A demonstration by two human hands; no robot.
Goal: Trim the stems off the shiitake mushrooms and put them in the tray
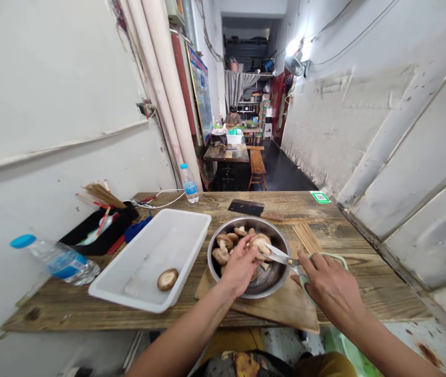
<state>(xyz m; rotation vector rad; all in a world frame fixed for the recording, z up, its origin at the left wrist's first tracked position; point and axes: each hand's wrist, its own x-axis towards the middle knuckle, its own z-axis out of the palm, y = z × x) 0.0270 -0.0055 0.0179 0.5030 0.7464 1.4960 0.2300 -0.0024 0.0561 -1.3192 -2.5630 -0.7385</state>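
Observation:
Over a steel bowl (281, 285) my left hand (239, 267) grips a brown shiitake mushroom (260, 242) with its pale underside and stem facing right. Scissors (290, 262) with light green handles are in my right hand (327, 280). Their blades are parted, and the tips reach the held mushroom at its stem. Several more mushrooms (225, 243) lie inside the bowl, which rests on a wooden cutting board (286, 317). To the left, one mushroom with its stem cut off (167, 279) sits in a white plastic tray (140, 251), underside up.
Behind the bowl lies a cleaver (246, 207); thin wooden skewers (306, 238) are at its right. Water bottles (189, 183) and a black box of sticks (89, 230) stand left. Farther back, a person (233, 118) sits at a table. A wall borders the right.

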